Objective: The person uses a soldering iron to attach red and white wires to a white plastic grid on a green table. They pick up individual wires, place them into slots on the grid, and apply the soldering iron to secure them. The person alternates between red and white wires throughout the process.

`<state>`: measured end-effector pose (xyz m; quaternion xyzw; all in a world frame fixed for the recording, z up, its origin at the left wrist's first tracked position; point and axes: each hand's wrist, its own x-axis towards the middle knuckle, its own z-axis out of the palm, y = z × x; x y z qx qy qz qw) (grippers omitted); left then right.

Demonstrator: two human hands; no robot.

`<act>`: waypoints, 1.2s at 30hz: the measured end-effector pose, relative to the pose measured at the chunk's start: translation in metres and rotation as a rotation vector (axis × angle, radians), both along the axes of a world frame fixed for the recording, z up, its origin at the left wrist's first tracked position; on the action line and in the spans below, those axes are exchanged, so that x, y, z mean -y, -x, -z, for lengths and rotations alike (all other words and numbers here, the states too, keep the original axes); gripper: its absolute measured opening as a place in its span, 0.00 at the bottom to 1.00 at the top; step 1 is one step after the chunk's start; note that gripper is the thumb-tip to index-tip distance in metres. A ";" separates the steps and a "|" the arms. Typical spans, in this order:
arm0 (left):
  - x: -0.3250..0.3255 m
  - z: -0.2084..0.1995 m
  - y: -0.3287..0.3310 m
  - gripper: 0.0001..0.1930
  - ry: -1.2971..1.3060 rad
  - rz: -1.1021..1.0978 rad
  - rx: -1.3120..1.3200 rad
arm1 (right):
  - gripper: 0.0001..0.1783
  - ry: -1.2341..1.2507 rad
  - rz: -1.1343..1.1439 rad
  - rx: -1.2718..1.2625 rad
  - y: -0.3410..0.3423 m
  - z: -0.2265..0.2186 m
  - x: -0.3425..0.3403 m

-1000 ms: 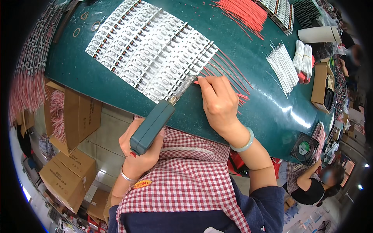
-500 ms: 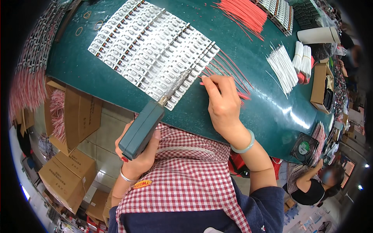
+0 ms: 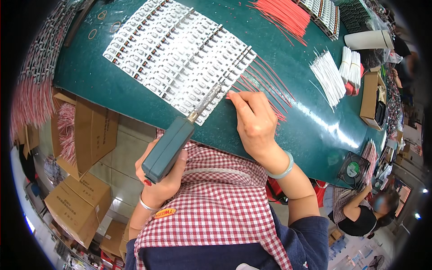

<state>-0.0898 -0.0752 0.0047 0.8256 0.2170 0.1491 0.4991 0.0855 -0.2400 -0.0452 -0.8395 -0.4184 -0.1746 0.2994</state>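
Note:
My left hand is wrapped round a dark green soldering gun. Its metal tip points up and to the right, over the near right rows of a white sheet of small connector parts. Beside that edge, my right hand has thumb and forefinger pinched on a thin red wire, whose end is close to the sheet and the tip. Whether the wire touches a part is too small to tell. Several red wires fan out to the right from the sheet's edge.
Loose red wires and white wires lie farther back on the green table. A black fan stands at the right edge, near another person. Cardboard boxes stand on the floor at left.
My right hand has moved slightly left with the red wire, closer to the sheet's edge. The soldering gun has shifted a little to the right.

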 end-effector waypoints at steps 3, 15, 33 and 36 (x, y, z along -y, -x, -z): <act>0.001 0.001 0.000 0.13 0.021 -0.007 -0.008 | 0.15 0.001 0.001 0.008 0.000 0.001 0.000; 0.001 0.000 -0.006 0.09 -0.033 0.064 0.005 | 0.16 0.045 0.012 0.036 0.001 0.000 -0.001; 0.002 0.000 0.005 0.13 0.027 0.001 0.009 | 0.13 0.038 0.012 0.059 0.001 0.000 -0.003; 0.001 -0.001 0.004 0.13 0.027 0.013 0.019 | 0.13 0.028 0.010 0.040 0.000 0.000 -0.003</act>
